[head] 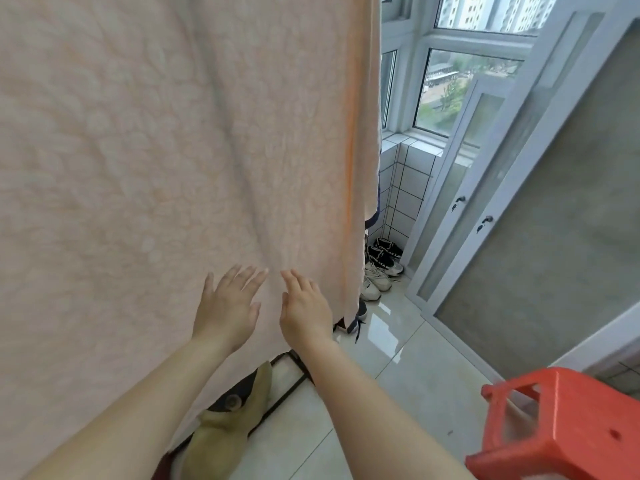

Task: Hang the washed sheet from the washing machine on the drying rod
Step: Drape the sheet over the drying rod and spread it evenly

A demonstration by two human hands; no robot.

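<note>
A large pale peach sheet [166, 150] with a quilted texture hangs straight down and fills most of the view; its top and the drying rod are out of frame. Its right edge shows an orange stripe. My left hand [227, 308] lies flat against the lower part of the sheet, fingers spread. My right hand [304, 310] is beside it, fingers extended against the cloth near the sheet's bottom right corner. Neither hand grips the fabric. The washing machine is not in view.
A red plastic stool [561, 427] stands at the lower right. Several shoes [379, 268] line the tiled wall under the window [460, 88]. A tan slipper [225, 427] and a black metal rack base [287, 393] sit below the sheet. Glass doors [540, 220] are on the right.
</note>
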